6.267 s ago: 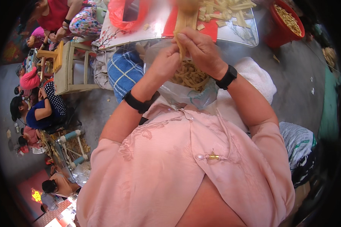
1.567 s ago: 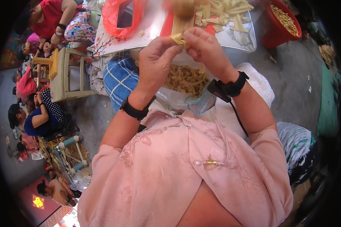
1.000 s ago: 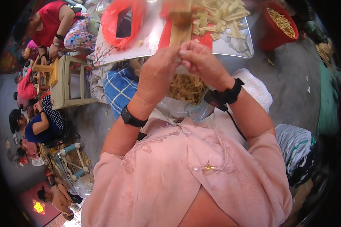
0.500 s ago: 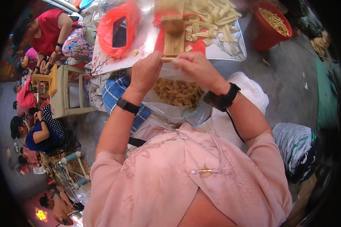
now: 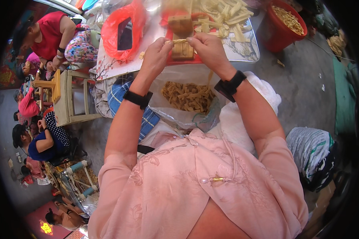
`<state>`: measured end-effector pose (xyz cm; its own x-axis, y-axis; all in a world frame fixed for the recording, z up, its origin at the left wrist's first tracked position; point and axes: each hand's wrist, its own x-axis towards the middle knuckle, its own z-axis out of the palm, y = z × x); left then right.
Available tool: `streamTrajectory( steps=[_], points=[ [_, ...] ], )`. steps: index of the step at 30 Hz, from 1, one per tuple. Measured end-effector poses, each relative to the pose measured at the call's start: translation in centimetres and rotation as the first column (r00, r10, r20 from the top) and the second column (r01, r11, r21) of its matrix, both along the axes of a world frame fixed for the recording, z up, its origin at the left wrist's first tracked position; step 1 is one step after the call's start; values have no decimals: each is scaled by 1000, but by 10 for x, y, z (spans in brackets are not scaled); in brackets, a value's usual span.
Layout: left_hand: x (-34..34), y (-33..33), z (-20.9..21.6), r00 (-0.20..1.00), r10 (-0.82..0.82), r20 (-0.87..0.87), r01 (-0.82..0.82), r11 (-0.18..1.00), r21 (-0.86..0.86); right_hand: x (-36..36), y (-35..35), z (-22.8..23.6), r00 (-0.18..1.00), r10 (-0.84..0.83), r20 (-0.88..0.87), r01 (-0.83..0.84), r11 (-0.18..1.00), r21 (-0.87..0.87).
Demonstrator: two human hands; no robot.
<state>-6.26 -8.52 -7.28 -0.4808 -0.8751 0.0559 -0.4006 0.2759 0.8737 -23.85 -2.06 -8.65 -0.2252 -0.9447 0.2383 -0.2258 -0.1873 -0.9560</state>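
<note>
My left hand (image 5: 157, 53) and my right hand (image 5: 208, 47) are closed on the two ends of a short, pale yellow strip (image 5: 180, 40) that looks like dried tofu skin. It stretches between my fingertips, over the base of a wooden stand (image 5: 182, 51) with an upright block. Under my hands an open clear plastic bag (image 5: 169, 115) in my lap holds a heap of short yellowish-brown pieces (image 5: 187, 96). A blurred yellowish piece (image 5: 210, 77) shows above the bag's right side, near my right wrist.
Loose pale strips (image 5: 227, 18) lie across the far right of the table (image 5: 107, 65). A red plastic bag (image 5: 111, 36) with a dark rectangular opening or object sits left. A red bucket (image 5: 273, 36) of pieces stands right. Several people work at left, near a wooden stool (image 5: 70, 95).
Both hands have moved up and away from me, over the stand's base, with a strip still between them. A blurred piece now shows above the bag.
</note>
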Motion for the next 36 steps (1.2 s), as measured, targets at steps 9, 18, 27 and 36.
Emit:
streamTrajectory(
  steps=[9, 18, 27, 36],
  points=[
    [20, 22, 15, 986, 76, -150, 6, 875, 484, 6, 15, 5, 906, -39, -421, 118, 979, 164],
    [15, 65, 22, 770, 209, -603, 212, 808, 550, 24, 41, 20, 477, 314, 821, -708, 691, 148],
    [19, 78, 27, 929, 73, -364, 111, 881, 460, 37, 47, 11, 648, 425, 631, -620, 777, 113],
    [34, 68, 42, 907, 150, -393, 78, 858, 507, 44, 68, 21, 902, 429, -52, -429, 903, 13]
  ],
)
